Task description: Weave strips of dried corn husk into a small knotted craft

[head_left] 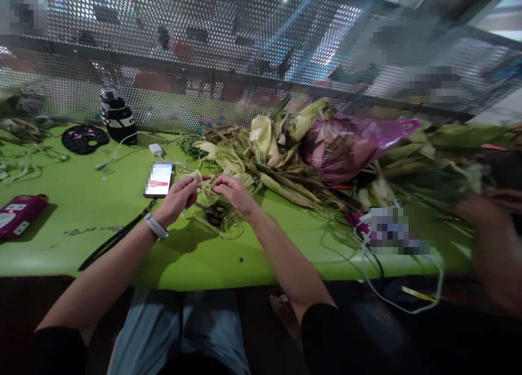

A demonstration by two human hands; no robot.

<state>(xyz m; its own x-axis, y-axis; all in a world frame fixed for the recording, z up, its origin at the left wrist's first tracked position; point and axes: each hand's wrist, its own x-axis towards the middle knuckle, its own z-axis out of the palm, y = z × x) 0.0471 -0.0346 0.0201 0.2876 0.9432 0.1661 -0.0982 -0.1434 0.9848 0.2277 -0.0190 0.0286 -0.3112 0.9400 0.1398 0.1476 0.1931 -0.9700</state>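
My left hand [181, 195], with a white watch on its wrist, is closed in a pinch on a pale corn-husk strip [206, 185]. My right hand [231, 191] pinches the other end of the same strip, a little above the green table [81, 222]. Black-handled scissors [215, 211] lie on the table just under my hands, among loose husk strips. A pile of corn husks [261, 152] lies right behind my hands.
A phone [159, 179] with a lit screen lies left of my hands, a cable and white charger behind it. A pink plastic bag [346, 146] sits on the husks. A black bottle [117, 116], a pink case [16, 214], and another person's arm [489, 244] are nearby.
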